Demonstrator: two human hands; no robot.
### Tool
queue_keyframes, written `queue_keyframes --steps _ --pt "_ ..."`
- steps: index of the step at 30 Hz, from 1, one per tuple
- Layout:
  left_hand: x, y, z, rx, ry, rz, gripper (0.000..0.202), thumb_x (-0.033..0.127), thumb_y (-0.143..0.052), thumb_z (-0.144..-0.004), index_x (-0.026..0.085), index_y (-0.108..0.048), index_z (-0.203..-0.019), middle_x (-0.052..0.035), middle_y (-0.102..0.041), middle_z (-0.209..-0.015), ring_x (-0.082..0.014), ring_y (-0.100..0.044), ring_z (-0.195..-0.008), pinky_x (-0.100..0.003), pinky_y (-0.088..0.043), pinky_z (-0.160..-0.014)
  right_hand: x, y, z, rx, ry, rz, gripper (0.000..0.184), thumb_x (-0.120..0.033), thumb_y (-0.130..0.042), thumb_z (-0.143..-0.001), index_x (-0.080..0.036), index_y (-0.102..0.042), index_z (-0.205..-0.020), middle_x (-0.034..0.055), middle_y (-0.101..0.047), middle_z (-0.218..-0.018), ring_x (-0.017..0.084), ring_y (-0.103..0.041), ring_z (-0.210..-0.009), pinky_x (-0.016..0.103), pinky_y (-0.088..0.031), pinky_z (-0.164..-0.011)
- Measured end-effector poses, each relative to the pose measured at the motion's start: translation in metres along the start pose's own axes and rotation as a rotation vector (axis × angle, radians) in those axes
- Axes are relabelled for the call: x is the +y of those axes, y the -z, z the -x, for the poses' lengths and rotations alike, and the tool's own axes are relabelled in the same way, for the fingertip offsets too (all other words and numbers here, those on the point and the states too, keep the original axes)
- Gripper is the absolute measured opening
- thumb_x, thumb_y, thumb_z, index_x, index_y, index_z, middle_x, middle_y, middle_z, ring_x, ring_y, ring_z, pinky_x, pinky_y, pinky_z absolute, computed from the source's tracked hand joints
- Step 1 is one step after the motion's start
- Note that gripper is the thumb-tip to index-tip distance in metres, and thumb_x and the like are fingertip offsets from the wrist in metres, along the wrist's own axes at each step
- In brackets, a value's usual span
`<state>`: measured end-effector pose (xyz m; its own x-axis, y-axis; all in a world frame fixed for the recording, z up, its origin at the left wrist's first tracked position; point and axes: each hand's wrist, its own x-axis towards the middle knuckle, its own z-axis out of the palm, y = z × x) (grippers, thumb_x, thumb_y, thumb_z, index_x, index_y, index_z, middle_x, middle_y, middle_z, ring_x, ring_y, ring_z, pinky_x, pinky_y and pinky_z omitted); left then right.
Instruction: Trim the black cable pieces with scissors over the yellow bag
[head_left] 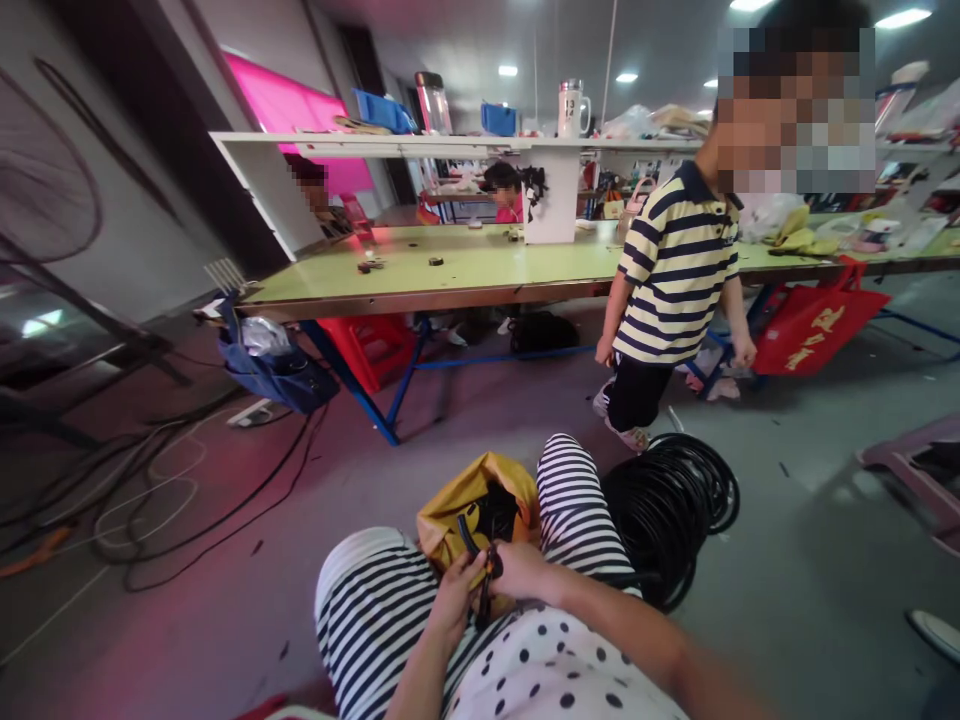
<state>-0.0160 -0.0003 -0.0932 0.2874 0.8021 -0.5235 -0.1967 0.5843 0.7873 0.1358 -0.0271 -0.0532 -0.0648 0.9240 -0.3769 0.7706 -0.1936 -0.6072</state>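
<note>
I sit with striped trousers on my knees. Between my knees rests a yellow bag (465, 505) with black parts inside. My left hand (453, 598) is closed round a short black cable piece (469, 535) that sticks up from it. My right hand (520, 572) is closed in a pinch on a small black part (489, 580) of the same cable, right beside the left hand. A large coil of black cable (671, 510) lies on the floor by my right knee.
A child in a striped polo (675, 275) stands ahead by a long green workbench (480, 270). Under the bench sit a red crate (371, 350), a blue bag (274, 370) and a red bag (814, 325). Loose wires (150, 480) trail across the floor at left. More people sit behind the bench.
</note>
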Motion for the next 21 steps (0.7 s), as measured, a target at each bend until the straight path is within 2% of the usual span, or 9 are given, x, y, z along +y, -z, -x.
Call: queue_keyframes --steps 8,14,17,21 --pt "-0.004 0.006 -0.007 0.029 0.012 0.018 0.031 0.028 -0.090 -0.082 0.015 -0.079 -0.108 -0.0160 -0.082 -0.116 -0.0277 -0.079 -0.112 -0.033 -0.063 -0.098 -0.003 0.005 0.003 0.022 0.020 0.086 0.057 -0.034 -0.077 -0.076 -0.019 -0.074 -0.131 0.0157 -0.083 -0.114 0.039 -0.080 -0.107 0.041 -0.061 -0.085" --pt "-0.002 0.006 -0.006 0.046 0.041 0.029 0.021 0.020 -0.077 -0.093 0.014 -0.080 -0.113 -0.0161 -0.082 -0.116 -0.0257 -0.080 -0.112 -0.033 -0.062 -0.101 -0.008 0.011 0.008 0.019 0.028 0.119 0.055 -0.039 -0.076 -0.079 -0.020 -0.075 -0.130 0.0153 -0.083 -0.116 0.038 -0.080 -0.108 0.039 -0.059 -0.085" --pt "0.002 0.002 -0.003 0.034 0.044 0.080 0.017 0.016 -0.078 -0.092 0.013 -0.080 -0.108 -0.0166 -0.083 -0.112 -0.0268 -0.080 -0.111 -0.036 -0.062 -0.105 -0.009 0.011 0.008 0.033 0.019 0.109 0.053 -0.045 -0.075 -0.082 -0.020 -0.074 -0.129 0.0158 -0.083 -0.115 0.038 -0.080 -0.108 0.039 -0.059 -0.086" --pt "0.006 -0.002 0.001 0.046 0.055 0.108 0.019 0.013 -0.082 -0.087 0.013 -0.080 -0.106 -0.0170 -0.083 -0.113 -0.0302 -0.078 -0.120 -0.041 -0.059 -0.113 -0.009 0.008 0.006 0.019 0.014 0.115 0.057 -0.049 -0.079 -0.081 -0.019 -0.073 -0.130 0.0169 -0.082 -0.116 0.039 -0.079 -0.111 0.041 -0.060 -0.089"
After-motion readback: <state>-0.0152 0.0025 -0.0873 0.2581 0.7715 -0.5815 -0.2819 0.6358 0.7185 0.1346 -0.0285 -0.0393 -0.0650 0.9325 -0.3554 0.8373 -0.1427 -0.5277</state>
